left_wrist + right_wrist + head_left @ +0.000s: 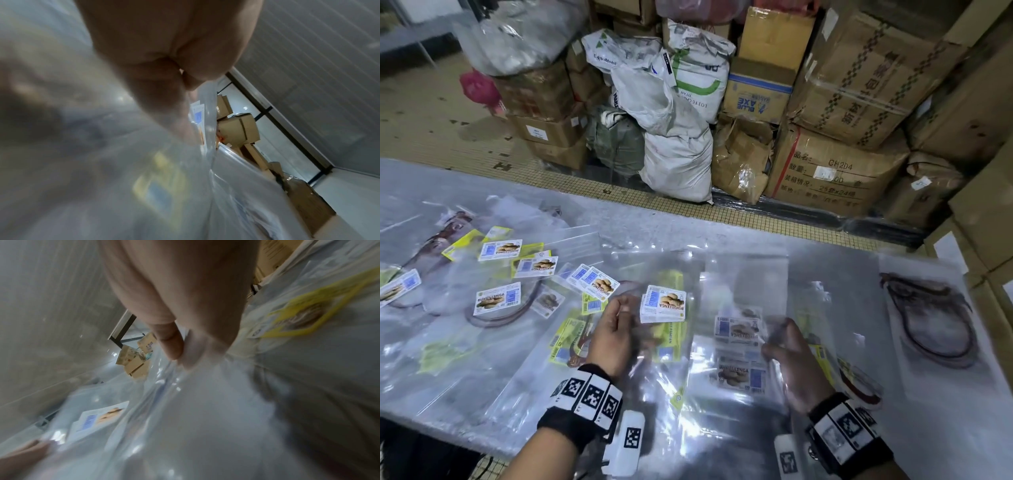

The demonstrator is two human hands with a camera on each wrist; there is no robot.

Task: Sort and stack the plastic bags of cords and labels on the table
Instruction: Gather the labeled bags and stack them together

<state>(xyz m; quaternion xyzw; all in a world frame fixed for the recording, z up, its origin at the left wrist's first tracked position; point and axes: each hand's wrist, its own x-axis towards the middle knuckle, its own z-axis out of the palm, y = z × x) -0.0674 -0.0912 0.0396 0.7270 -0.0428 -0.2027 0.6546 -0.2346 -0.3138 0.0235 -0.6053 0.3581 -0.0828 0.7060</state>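
From the head view, the left hand is curled, thumb and fingers pinching the edge of a clear plastic bag that holds a small stack of labels printed with a blue barcode and a brown picture. The right hand pinches the other side of a bag, apparently the same one, through whose film more labels show. The bag is lifted slightly off the counter, near its front edge and in the middle. More bags lie spread to the left, some with yellow cards and a dark cord; one bag with a coiled cord sits well apart on the right. Sacks and cardboard boxes stand behind on the floor.

The film looks thin, limp and slick, so I judge it light but prone to sag and slide; loose labels inside could shift. Holding opposite edges, as here, should keep it flat.

In the left wrist view, the fingers press together on a glossy fold of the bag, with a label edge just beyond them.

In the right wrist view, thumb and fingers pinch the film; a label lies under it, and a yellow card is off to the side, blurred.
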